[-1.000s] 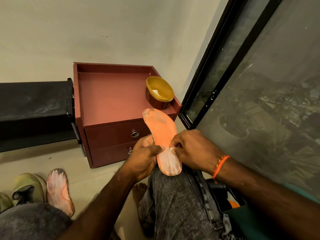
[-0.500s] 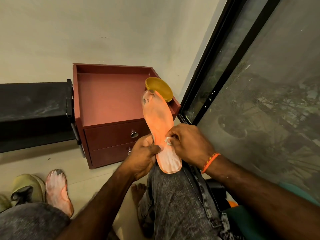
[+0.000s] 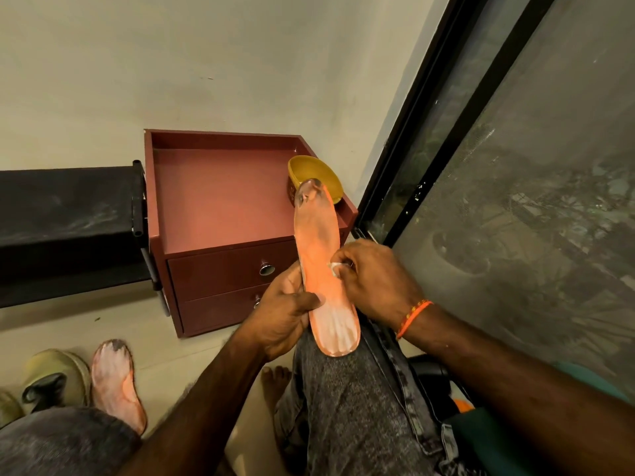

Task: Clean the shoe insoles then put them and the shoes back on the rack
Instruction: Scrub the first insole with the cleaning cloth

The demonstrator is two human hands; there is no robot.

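Head view is showing me, nearest of all, my right knee in grey speckled denim (image 3: 347,407), with the heel end of the long orange foam insole (image 3: 321,269) resting on it. My left hand (image 3: 285,314) is gripping the insole's left edge, thumb curled across its pale, whitened face and fingers wrapped behind. My right hand (image 3: 372,276) is curling its fingers around a small white wad of wiping material (image 3: 334,267), pinching it and pressing it against the insole's right edge near the middle.

Compared with a second ago, I am working further up: the wad was down near the heel, and now it is sitting at the midpoint, while the insole is tilting more upright so its dark, grimy toe end is overlapping the bowl behind it. I judge the heel half to be scrubbed and the toe half to be waiting.

Further out, on the floor to my left, the second orange insole (image 3: 117,383) is lying face up beside an olive-green shoe (image 3: 58,376), neither yet back on the black shoe rack (image 3: 65,214). Beyond my hands, the maroon two-drawer cabinet (image 3: 220,235) is carrying a yellow bowl (image 3: 316,173) at its right rim.
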